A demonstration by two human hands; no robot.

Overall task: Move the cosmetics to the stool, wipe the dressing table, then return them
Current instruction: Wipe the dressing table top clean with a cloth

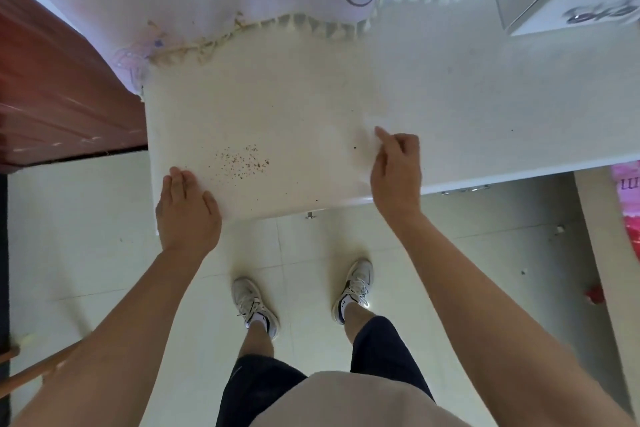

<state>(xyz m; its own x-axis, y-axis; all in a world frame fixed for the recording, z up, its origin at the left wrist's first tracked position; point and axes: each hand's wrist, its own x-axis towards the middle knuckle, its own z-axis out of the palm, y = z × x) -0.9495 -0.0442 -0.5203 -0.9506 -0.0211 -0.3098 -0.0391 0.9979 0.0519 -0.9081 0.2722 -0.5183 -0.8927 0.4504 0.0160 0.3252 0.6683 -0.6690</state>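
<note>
Both hands on the dressing table (485,107): left hand (187,208) spread flat, right hand (396,170) loosely curled, empty.

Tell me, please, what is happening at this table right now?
A person stands at the white dressing table, which holds no cosmetics in view. The left hand rests flat at its front edge beside a patch of brown crumbs. The right hand pinches something pale and blurred, possibly a wipe.

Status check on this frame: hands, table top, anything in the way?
Left hand flat at the table edge, empty. Right hand pinching something pale, unclear what. Dressing table bare of cosmetics; brown crumbs still on top.
</note>
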